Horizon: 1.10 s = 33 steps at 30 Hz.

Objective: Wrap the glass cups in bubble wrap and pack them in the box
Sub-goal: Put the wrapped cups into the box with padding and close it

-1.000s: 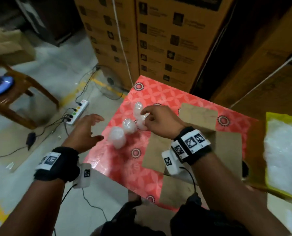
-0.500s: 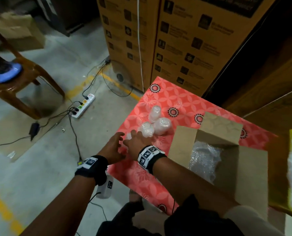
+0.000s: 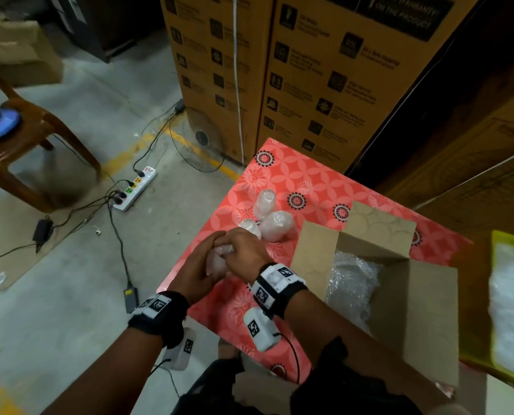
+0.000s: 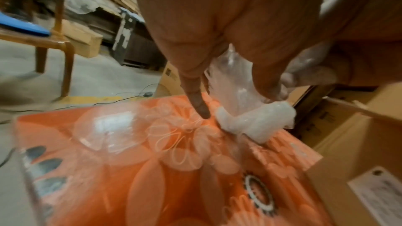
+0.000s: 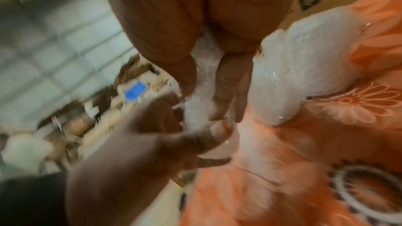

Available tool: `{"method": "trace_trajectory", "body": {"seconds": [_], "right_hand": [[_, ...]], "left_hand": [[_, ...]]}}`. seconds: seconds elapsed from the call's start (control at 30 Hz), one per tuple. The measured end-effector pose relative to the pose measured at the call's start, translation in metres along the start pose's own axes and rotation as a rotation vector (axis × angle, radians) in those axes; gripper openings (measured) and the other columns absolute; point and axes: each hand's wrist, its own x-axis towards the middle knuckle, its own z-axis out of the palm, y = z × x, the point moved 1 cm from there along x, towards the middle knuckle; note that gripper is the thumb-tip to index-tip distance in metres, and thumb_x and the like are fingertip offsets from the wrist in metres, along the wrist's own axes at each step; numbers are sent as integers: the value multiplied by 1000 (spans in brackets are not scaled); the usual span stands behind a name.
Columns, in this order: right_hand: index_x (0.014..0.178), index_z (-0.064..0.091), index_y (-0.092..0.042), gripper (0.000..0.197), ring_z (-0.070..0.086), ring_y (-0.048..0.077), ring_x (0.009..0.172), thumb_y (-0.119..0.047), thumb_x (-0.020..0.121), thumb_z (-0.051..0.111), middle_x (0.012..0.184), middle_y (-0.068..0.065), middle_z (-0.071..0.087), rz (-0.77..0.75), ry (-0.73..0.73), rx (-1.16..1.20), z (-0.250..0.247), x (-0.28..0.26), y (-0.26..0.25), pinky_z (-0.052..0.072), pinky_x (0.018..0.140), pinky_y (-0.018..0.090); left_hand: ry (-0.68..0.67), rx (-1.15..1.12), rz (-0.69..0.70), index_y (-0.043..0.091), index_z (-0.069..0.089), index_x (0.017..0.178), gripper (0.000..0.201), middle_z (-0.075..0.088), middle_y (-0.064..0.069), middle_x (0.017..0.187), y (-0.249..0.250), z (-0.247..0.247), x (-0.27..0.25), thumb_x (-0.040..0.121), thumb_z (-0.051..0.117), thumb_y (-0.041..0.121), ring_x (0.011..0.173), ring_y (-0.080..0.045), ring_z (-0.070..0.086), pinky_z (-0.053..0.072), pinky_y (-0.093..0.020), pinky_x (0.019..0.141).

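Near the table's front left corner, my left hand (image 3: 203, 265) and right hand (image 3: 243, 253) meet around one bubble-wrapped cup (image 3: 219, 259), fingers of both curled on it. In the left wrist view the wrapped cup (image 4: 256, 121) hangs below my fingers (image 4: 202, 109), just above the cloth. The right wrist view shows my fingers (image 5: 230, 85) pinching the wrapped cup (image 5: 200, 109). Three more wrapped cups (image 3: 276, 226) stand together farther back. The open cardboard box (image 3: 315, 259) sits to the right with bubble wrap (image 3: 351, 283) inside.
The table has a red flowered cloth (image 3: 294, 175). A yellow tray (image 3: 495, 244) of bubble wrap stands at the far right. Tall cartons (image 3: 309, 70) rise behind the table. A power strip (image 3: 134, 188) with cables and a wooden chair (image 3: 25, 139) are on the floor to the left.
My right hand left the group of cups and came toward the table's front left corner. My left hand joined it, and both now grip one wrapped cup.
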Motion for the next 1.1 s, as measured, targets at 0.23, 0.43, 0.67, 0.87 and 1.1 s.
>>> {"method": "trace_trajectory", "body": {"seconds": [0.23,0.43,0.67,0.87,1.1], "right_hand": [[143,56,-20,44,29,6,137,-20,101,69,140,6,39,-147,-6,234,-80,-86,11,26,111,6],[157,32,-17,79,39,33,142,-10,89,73,162,10,27,-257,229,-462,-116,-158,74,43,114,48],[153,45,-10,75,60,34,112,-2,83,71,133,13,61,-67,403,-654,-115,-207,158,58,88,47],[160,22,-36,81,65,33,107,-10,96,63,126,10,62,159,-22,-485,-107,-223,190,56,85,47],[151,36,-11,53,65,41,115,-14,103,57,134,22,62,338,-256,-423,-75,-169,201,54,90,44]], "left_hand": [[-123,38,254,11,48,149,58,59,2,146,89,3,3,100,74,27,135,-11,56,44,-30,111],[-427,181,290,7,58,133,43,52,-3,129,161,41,39,102,70,35,120,-12,50,38,-17,107],[-728,76,132,20,64,130,42,68,-2,126,204,127,79,96,72,44,119,-18,63,48,-44,109],[-791,385,53,27,42,134,47,68,-8,119,195,189,71,98,72,33,103,-24,70,59,-47,91],[-774,688,58,17,22,163,72,64,-16,125,199,200,61,101,59,9,104,-32,65,51,-37,79]]}}
